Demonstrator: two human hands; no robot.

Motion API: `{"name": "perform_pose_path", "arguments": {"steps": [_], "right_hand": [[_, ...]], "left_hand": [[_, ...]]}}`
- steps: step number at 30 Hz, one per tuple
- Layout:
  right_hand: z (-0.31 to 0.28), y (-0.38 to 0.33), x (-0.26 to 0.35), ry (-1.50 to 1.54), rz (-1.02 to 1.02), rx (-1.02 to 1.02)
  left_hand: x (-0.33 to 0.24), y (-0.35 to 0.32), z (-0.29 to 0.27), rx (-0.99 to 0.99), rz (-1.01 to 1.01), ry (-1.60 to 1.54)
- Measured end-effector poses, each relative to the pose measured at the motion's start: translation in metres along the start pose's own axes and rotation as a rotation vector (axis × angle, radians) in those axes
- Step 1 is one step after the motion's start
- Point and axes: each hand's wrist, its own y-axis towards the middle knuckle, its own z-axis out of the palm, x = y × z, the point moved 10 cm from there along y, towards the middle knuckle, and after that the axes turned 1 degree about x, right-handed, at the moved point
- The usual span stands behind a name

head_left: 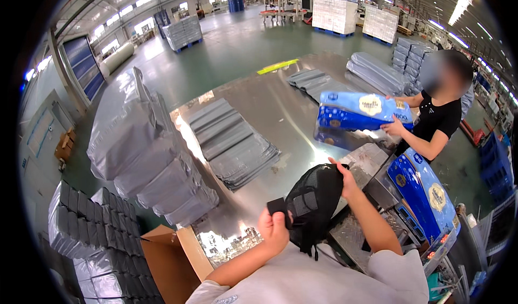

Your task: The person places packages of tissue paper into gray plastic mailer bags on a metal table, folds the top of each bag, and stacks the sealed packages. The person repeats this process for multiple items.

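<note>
Black mesh pouch (315,196) lies between the hands, long axis slanting up rightward, left hand (274,230) pinching a black fabric band (278,207), right hand (347,180) gripping the pouch's upper edge.

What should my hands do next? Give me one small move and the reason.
Probably gather the loose black cords with the left hand while the right hand supports the black mesh item: both hands hold it, and the cords dangle beneath, where they might snag.
</note>
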Motion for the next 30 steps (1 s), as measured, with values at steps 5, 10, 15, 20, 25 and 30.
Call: {"name": "perform_pose_path", "arguments": {"steps": [5,10,15,20,25,30], "right_hand": [[-0.007,0.004,0.05,-0.434,-0.305,-0.113],[0.005,-0.043,0.088,-0.348,-0.495,-0.145],[0.053,-0.1,0.132,-0.645,-0.748,-0.138],[0.052,-0.127,0.128,-0.808,-0.734,-0.149],[-0.048,-0.151,0.092,-1.15,-0.329,-0.594],[-0.071,-0.179,0.003,-1.761,0.137,-0.574]], "left_hand": [[-0.032,0.019,-0.015,0.125,0.059,0.015],[0.017,0.023,-0.095,0.042,-0.262,0.141],[0.099,-0.047,-0.193,0.375,-0.553,0.74],[0.124,-0.154,-0.307,0.588,-0.788,1.209],[0.081,-0.256,-0.351,0.839,-1.171,1.336],[0.056,-0.298,-0.361,0.528,-1.321,1.186]]}}
